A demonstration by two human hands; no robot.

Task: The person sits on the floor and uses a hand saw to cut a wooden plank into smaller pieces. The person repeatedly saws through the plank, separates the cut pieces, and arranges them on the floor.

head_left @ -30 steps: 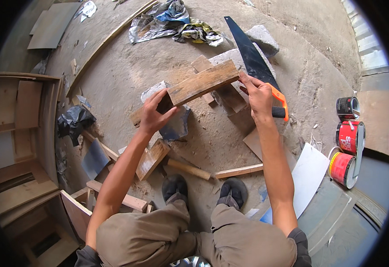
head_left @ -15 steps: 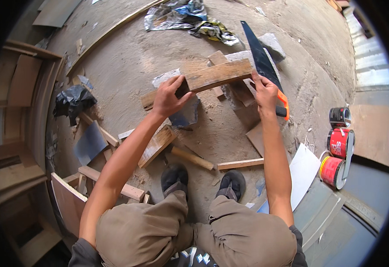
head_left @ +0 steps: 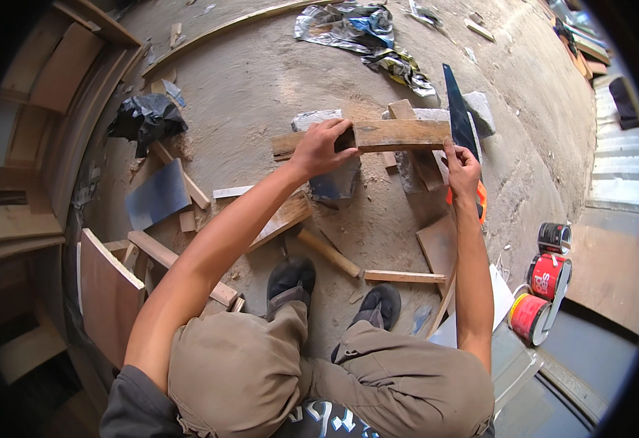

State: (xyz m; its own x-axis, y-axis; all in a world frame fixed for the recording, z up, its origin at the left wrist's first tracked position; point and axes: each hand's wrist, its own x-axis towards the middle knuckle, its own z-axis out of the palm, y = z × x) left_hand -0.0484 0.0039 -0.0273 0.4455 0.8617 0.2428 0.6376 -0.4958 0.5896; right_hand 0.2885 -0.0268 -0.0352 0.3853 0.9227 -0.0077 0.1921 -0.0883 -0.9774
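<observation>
Between my two hands a short wooden block (head_left: 401, 136) is held crosswise, roughly level. My left hand (head_left: 324, 149) grips its left end, thumb on the near side. Fingers and thumb of my right hand (head_left: 462, 169) pinch its right end. Beneath and beyond it lies a longer wooden board (head_left: 284, 145), resting by a pale concrete block (head_left: 316, 118). A handsaw (head_left: 458, 109) with a dark blade stands out past my right hand. Its orange handle is mostly hidden behind my right forearm.
Near my feet lie a hammer with a wooden handle (head_left: 328, 252) and wood offcuts (head_left: 405, 277). Paint cans (head_left: 530, 318) stand at the right. Wooden cabinet frames (head_left: 56, 219) fill the left side. Crumpled foil sheeting (head_left: 349, 28) lies at the far side, black plastic (head_left: 146, 121) at the left.
My view has turned, so most of the floor scene sits further right. The wooden block has levelled out from a tilt and come slightly nearer. Both hands keep their hold.
</observation>
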